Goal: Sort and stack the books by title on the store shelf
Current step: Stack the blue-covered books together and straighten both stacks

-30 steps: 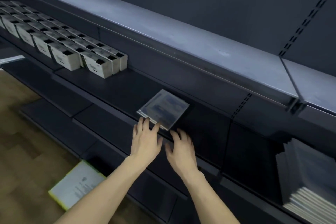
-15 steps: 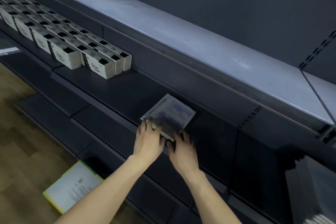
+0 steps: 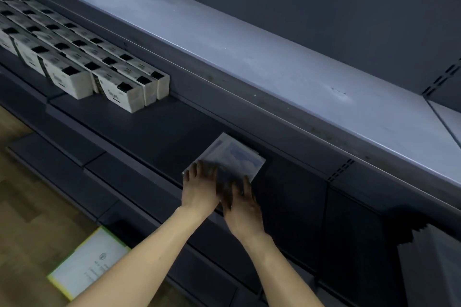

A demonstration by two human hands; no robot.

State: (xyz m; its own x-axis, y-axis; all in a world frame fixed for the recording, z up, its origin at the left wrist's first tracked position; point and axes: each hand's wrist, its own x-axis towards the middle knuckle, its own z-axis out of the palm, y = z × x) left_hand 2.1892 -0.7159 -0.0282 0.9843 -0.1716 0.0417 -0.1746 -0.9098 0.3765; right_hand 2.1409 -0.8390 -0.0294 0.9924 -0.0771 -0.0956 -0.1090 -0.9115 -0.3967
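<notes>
The stack of books (image 3: 235, 158) on the dark shelf (image 3: 149, 132) is touched at its near edge by left hand (image 3: 199, 188) and right hand (image 3: 240, 200); whether it is grasped cannot be told.

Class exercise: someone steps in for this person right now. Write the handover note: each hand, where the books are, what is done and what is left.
Left hand: fingers straight, resting on the near edge of the small stack of books.
Right hand: same, flat on that stack's near right part.
The stack lies flat on the dark middle shelf, right of the rows of white boxes.
One white book with a yellow edge lies on the floor below.
Done: this stack is on the shelf.
Left: probably squaring it up and shelving the floor book; titles are unreadable.
</notes>
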